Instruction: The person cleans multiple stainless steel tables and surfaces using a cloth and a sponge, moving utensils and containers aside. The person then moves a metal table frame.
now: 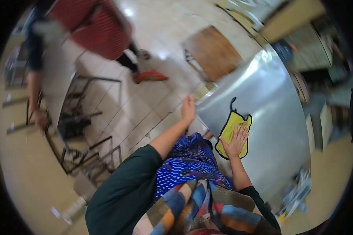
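On the shiny metal tabletop (278, 129), near the edge by the wearer's body, lies a yellow cloth with black edging (233, 118), spread mostly flat. It looks light, soft and floppy, so it should slide easily over the smooth metal under a flat palm and may bunch if pushed from one side. The black hem, or the dark loop (232, 103) at its far end, looks the best place to pinch it for lifting. The right hand (235, 141) rests palm down on the cloth, fingers spread. The left hand (188, 110) is raised beside the table's left edge, apart from the cloth; whether it pinches anything, I cannot tell.

Farther out, a brown square-topped stool (213, 53) stands just beyond the table, and crumpled plastic (298, 192) lies toward its near right side. Another person in red clothing (96, 31) is on the tiled floor (139, 103), beside metal-framed furniture (80, 88).
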### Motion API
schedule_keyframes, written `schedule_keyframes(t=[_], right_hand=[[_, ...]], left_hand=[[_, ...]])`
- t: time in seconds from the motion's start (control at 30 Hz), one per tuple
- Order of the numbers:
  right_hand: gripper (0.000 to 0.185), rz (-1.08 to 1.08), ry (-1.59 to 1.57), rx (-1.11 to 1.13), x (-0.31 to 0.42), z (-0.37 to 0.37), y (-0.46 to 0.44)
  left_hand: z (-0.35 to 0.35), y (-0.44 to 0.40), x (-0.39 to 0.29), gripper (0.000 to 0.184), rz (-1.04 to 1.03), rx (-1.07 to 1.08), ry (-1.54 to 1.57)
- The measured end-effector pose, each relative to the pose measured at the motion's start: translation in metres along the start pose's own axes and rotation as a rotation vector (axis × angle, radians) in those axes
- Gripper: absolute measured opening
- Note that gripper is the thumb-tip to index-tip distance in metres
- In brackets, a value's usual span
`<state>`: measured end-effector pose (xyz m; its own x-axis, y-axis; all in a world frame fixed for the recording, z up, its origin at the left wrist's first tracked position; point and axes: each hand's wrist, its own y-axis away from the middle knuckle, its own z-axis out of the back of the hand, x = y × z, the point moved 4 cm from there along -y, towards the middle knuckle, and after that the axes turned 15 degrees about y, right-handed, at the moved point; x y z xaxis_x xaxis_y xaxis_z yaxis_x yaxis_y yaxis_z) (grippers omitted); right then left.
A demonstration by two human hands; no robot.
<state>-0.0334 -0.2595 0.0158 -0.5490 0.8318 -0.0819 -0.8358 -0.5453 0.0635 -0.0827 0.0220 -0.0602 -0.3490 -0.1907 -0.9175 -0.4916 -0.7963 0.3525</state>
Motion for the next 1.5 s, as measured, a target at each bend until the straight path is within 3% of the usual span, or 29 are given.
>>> schedule_keyframes(t=[0.03,0.23,0.3,0.33,0.4,0.5,0.6,0.7,0.8,0.87,0.97,1.0,1.07,1.1,1.17,1.23,1.3,1.37,1.4,1.47,1.5], right_hand=[[0.094,0.166,-0.015,0.001,0.038,0.008,-0.016],[0.088,0.62,-0.004,-0.09,0.156,0.023,-0.09],[0.063,0.718,0.074,-0.033,0.182,0.015,-0.112],[0.063,0.771,0.068,-0.046,0.19,0.016,-0.123],[0.035,0.653,0.147,0.256,0.205,0.007,-0.142],[0.029,0.613,0.167,0.144,0.216,0.009,-0.145],[0.034,0.706,0.174,0.074,0.214,-0.005,-0.15],[0.035,0.746,0.183,0.148,0.214,-0.002,-0.145],[0.045,0.854,0.304,0.203,0.216,-0.012,-0.152],[0.049,0.959,0.639,0.458,0.225,-0.012,-0.149],[0.059,1.242,1.048,0.627,0.225,-0.048,-0.156],[0.054,1.371,1.1,0.661,0.23,-0.047,-0.153],[0.045,1.237,0.788,0.579,0.207,-0.102,-0.193],[0.035,1.568,1.019,0.4,0.178,-0.173,-0.212],[0.036,1.57,0.967,0.36,0.275,-0.1,-0.185],[0.037,1.51,0.816,0.366,0.341,-0.072,-0.171],[0.038,1.441,0.646,0.36,0.411,-0.051,-0.153],[0.039,1.382,0.469,0.357,0.481,-0.048,-0.14],[0.04,1.354,0.388,0.365,0.509,-0.046,-0.132],[0.041,1.296,0.246,0.4,0.546,-0.108,-0.166],[0.05,1.321,0.168,0.417,0.596,-0.065,-0.119]], left_hand=[[0.022,0.002,0.016,0.049,-0.057,-0.072,-0.005],[0.186,0.062,0.088,0.052,0.151,0.382,-0.339],[0.251,0.087,0.147,0.058,0.286,0.45,-0.507],[0.272,0.107,0.15,0.062,0.396,0.435,-0.521],[0.31,0.153,0.152,0.072,0.597,0.391,-0.524],[0.329,0.224,0.165,0.083,0.725,0.335,-0.4],[0.319,0.268,0.134,0.088,0.881,0.287,-0.355],[0.298,0.288,0.218,0.09,0.878,0.16,-0.142],[0.314,0.292,0.17,0.078,0.903,-0.004,-0.178],[0.331,0.299,0.171,0.071,0.927,-0.062,-0.204],[0.358,0.299,0.188,0.06,0.865,-0.196,-0.113],[0.364,0.297,0.206,0.057,0.811,-0.23,-0.054],[0.381,0.292,0.247,0.051,0.639,-0.307,0.03],[0.402,0.292,0.247,0.051,0.633,-0.343,0.052],[0.432,0.298,0.247,0.056,0.647,-0.239,0.084],[0.458,0.303,0.278,0.048,0.6,-0.371,0.147],[0.505,0.314,0.287,0.045,0.617,-0.638,0.248],[0.549,0.329,0.273,0.041,0.637,-0.696,0.295],[0.565,0.337,0.272,0.04,0.647,-0.799,0.191],[0.594,0.364,0.256,0.038,0.641,-1.039,0.038],[0.608,0.38,0.248,0.037,0.617,-1.18,-0.024]])
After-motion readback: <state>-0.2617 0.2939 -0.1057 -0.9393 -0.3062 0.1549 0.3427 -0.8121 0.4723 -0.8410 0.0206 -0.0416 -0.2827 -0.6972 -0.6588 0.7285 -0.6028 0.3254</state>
